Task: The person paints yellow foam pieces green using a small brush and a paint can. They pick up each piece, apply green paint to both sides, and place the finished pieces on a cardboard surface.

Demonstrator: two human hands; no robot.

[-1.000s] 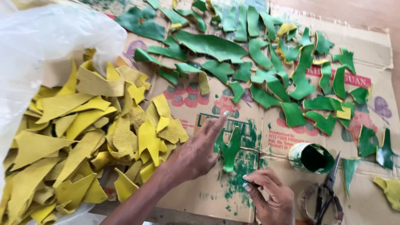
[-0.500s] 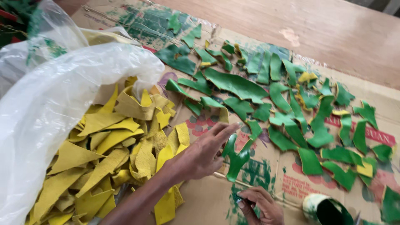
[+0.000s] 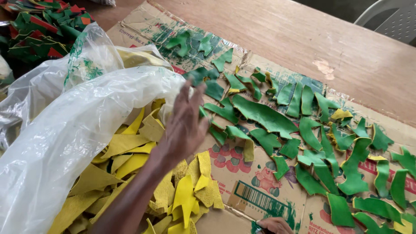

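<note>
Peeking in at the bottom edge with the right hand (image 3: pixel 275 225), only its knuckles showing, resting on the flattened brown cardboard sheet (image 3: pixel 260 190); impossible to tell whether closed on anything or loose. Lying just left of it, a thin pale stick (image 3: pixel 237 212), contact with it unclear.

Rising above that, left of centre, with the left hand (image 3: pixel 184 125): fingers spread apart, clamped on nothing, hovering over the heap of yellow leathery scraps (image 3: pixel 130 173) and nearly brushing the lip of the clear crumpled plastic bag (image 3: pixel 73 130) billowing across the left of the frame.

Having lifted off the cardboard since half a second ago, no longer pressing down beside a single green cut-out, and now sitting higher and further left, by the bag's mouth. Meaning, as a judgement, attention turning away from the green pieces and toward the yellow heap and its bag.

Spreading across the centre and right, the green-painted cut shapes (image 3: pixel 264 115), lying flat and apart, untouched by either hand.

Running beyond, the bare wooden tabletop (image 3: pixel 325 39); stacking up at upper left, green-and-red pieces (image 3: pixel 39 26); showing at upper right, a pale plastic chair (image 3: pixel 390 17).
</note>
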